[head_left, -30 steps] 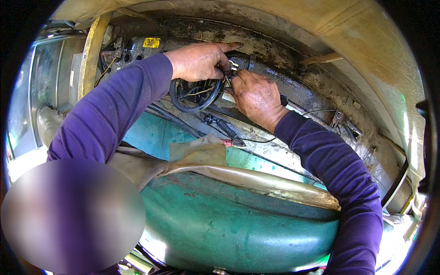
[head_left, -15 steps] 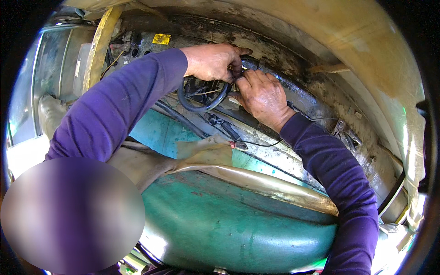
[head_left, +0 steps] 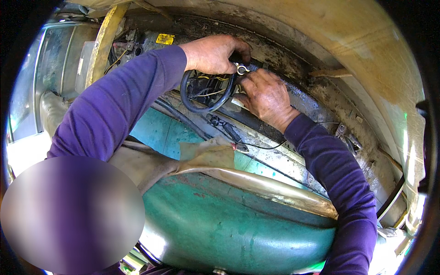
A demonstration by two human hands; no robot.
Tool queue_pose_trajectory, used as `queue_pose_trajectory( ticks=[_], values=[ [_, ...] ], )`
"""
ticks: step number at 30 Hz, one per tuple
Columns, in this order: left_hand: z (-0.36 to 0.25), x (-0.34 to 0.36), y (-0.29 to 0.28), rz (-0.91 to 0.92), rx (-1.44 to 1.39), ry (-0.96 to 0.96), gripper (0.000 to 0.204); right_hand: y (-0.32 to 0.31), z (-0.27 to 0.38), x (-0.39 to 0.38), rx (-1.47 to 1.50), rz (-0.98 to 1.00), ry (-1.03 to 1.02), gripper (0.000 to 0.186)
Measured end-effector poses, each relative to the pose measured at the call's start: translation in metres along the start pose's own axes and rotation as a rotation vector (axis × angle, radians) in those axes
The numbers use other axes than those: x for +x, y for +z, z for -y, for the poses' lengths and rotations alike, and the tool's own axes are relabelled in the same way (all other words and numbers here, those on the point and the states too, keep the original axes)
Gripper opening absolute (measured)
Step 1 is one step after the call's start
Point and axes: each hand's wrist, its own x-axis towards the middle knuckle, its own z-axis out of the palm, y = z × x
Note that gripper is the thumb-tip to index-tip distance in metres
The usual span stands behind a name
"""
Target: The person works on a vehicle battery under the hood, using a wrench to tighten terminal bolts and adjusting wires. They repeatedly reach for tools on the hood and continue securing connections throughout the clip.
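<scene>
A thick black cable (head_left: pixel 184 95) hangs in a loop in front of a dark wiring area. A small bright metal ring terminal (head_left: pixel 243 69) shows where the loop rises between my hands. My left hand (head_left: pixel 213 54) is above the loop, its thumb beside the ring and its bent fingers apart from the thumb round a dark gap. On the ring's other side, my right hand (head_left: pixel 268 96) has its fingers closed on the cable near its end; the exact grip is partly hidden. A pale edge (head_left: pixel 238 103) shows under the right thumb.
A large green rounded metal panel (head_left: pixel 238 224) with a tan cover edge (head_left: pixel 256 183) lies between me and the recess. A thin black wire (head_left: pixel 261 147) and connector (head_left: pixel 231 131) hang below my hands. A yellow bar (head_left: pixel 104 46) stands left; dirty sheet metal (head_left: pixel 362 41) curves overhead.
My left fingers have parted from their pinch and lifted, baring the metal ring. The cable loop has shifted slightly right, and my right hand has moved a little right, still closed.
</scene>
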Motion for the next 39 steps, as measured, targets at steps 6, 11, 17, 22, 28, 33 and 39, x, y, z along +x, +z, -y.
queue_pose_trajectory(
  ticks=[6,11,17,22,28,33,39],
  values=[
    [-0.002,-0.001,0.001,-0.027,0.118,0.039,0.053,-0.006,-0.001,0.002,-0.028,0.096,-0.052,0.023],
    [-0.005,-0.002,-0.003,-0.027,0.167,0.021,0.052,-0.013,-0.008,0.004,-0.05,0.135,-0.206,0.024],
    [-0.004,-0.002,-0.001,-0.015,0.167,-0.008,0.051,-0.014,-0.01,0.005,-0.014,0.198,-0.179,0.025],
    [0.004,0.001,0.003,0.001,0.129,0.007,0.049,-0.012,-0.01,0.008,0.056,0.239,-0.138,0.025],
    [-0.021,-0.009,-0.014,-0.057,0.324,0.081,0.045,-0.009,-0.006,0.006,0.077,0.23,-0.096,0.028],
    [-0.058,-0.018,-0.028,0.451,0.587,-0.221,0.036,-0.011,-0.006,0.005,0.14,0.234,-0.104,0.03],
    [-0.037,-0.024,-0.024,0.551,0.308,-0.235,0.053,-0.013,-0.005,0.006,0.246,0.27,0.031,0.041]
  ],
)
